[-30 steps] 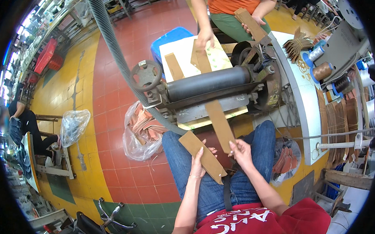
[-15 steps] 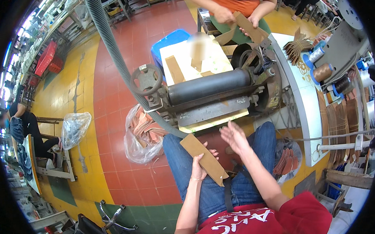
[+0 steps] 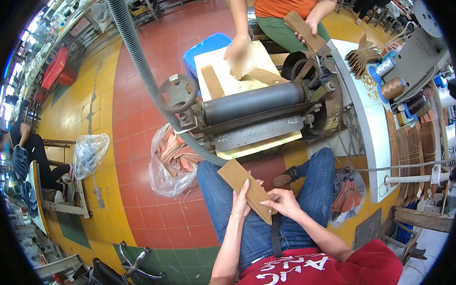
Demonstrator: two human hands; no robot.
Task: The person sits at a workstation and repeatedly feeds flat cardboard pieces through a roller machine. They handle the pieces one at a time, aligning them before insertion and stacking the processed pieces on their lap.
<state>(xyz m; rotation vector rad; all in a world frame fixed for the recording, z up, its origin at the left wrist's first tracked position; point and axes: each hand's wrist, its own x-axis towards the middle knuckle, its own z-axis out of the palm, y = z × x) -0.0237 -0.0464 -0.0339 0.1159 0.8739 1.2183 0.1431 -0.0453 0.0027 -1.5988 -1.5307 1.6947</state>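
My left hand is wrapped round a stack of brown leather-like strips, held slanting above my lap. At the stack's lower right edge, the fingers of my right hand are pinched on the strips; how many they grip is hidden. In front of my knees stands a roller machine with a dark roller, a handwheel and a metal feed plate. Single brown strips lie on the pale board behind the roller, one of them at its left.
Across the machine a co-worker's hand is over the board; the other holds brown strips. A grey hose runs down at the left. Plastic bags of reddish pieces flank my legs. Thread spools stand on the right-hand table.
My right hand has come down and left from the air onto the stack's edge. The co-worker's hand has moved from the held strips to the board, where a strip now lies by the roller.
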